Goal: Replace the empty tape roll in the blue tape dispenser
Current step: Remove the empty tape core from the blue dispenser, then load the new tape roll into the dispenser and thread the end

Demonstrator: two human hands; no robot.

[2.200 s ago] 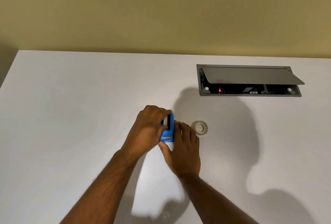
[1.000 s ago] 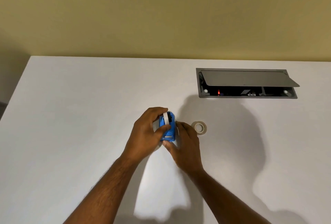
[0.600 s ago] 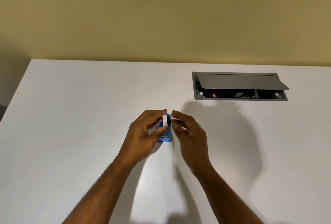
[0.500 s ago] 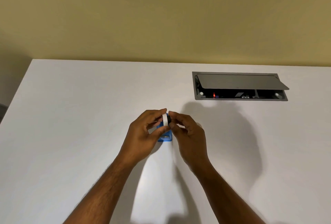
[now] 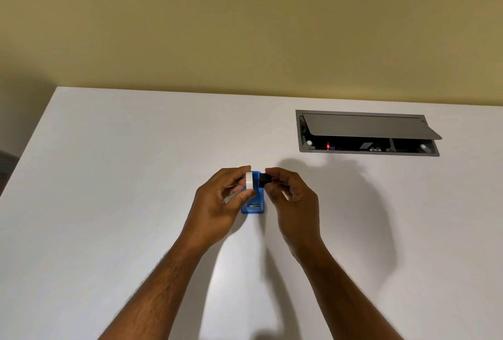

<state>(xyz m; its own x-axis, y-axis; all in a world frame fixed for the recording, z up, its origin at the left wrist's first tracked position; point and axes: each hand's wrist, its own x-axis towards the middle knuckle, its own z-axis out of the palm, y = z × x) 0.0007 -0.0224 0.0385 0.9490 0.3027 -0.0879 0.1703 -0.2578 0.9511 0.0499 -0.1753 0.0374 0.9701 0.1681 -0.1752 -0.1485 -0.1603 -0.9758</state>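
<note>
The blue tape dispenser (image 5: 255,203) lies on the white table (image 5: 109,176) between my hands. My left hand (image 5: 217,206) pinches a white empty tape roll (image 5: 249,180) between thumb and fingers, just above the dispenser. My right hand (image 5: 292,198) holds a small black spindle (image 5: 263,179) at its fingertips, a short gap right of the white roll. The fresh clear tape roll seen earlier is hidden behind my right hand.
A grey cable box (image 5: 367,132) with its lid propped open is set into the table at the back right; a red light glows inside. A yellow wall rises behind the table. The table's left edge runs diagonally at the left.
The white roll and black spindle, first seated in the dispenser, were lifted out together. In the last half second my right hand pulled the black spindle out of the roll to the right.
</note>
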